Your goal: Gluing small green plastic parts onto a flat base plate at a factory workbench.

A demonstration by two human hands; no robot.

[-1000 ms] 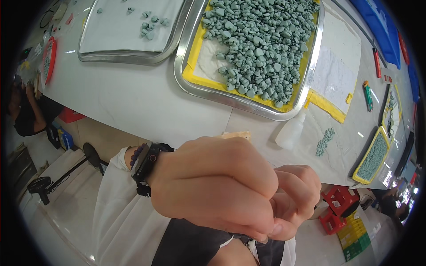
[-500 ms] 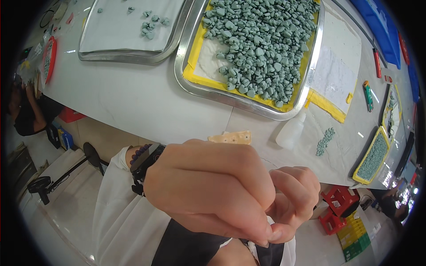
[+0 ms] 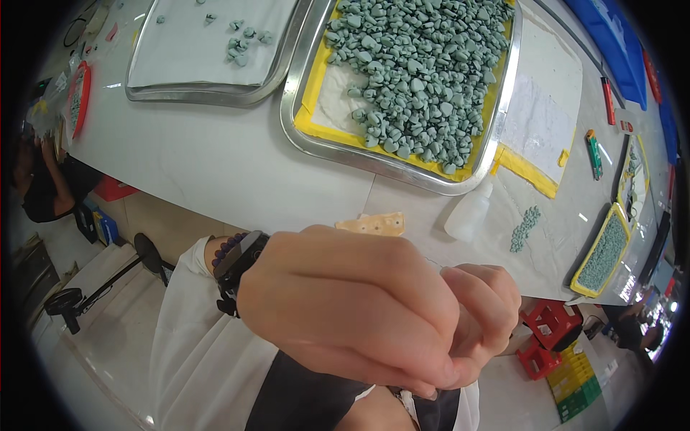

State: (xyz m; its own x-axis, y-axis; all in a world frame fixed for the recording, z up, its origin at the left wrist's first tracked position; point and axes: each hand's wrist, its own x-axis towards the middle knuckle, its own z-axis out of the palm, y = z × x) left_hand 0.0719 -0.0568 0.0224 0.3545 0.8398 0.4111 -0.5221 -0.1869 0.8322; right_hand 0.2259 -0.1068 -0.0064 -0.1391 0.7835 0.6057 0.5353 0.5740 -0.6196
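Note:
Close to the camera, my left hand (image 3: 352, 309), with a dark watch and a beaded bracelet at its wrist, is closed with its fingers curled in. Fingertips meeting it, my right hand (image 3: 483, 316) is closed too, in a pinch. Whatever they hold is hidden behind the fingers. Just beyond them on the table lies a tan, flat block with small holes (image 3: 374, 224). A white squeeze bottle (image 3: 468, 214) lies tilted to its right. Farther off, a metal tray (image 3: 327, 147) edged in yellow holds a heap of grey-green pieces (image 3: 424, 79).
At the far left, a second metal tray (image 3: 194, 95) carries a few pieces on white paper. Small green bits (image 3: 526, 228) lie right of the bottle. A yellow-edged tray (image 3: 602, 251), a green cutter (image 3: 594, 154) and red stools (image 3: 550, 323) are to the right. Another person (image 3: 54, 179) sits far left.
My left hand has shifted slightly right and overlaps more of the right hand's fingertips. Both hands stay closed together. The things on the table look unchanged.

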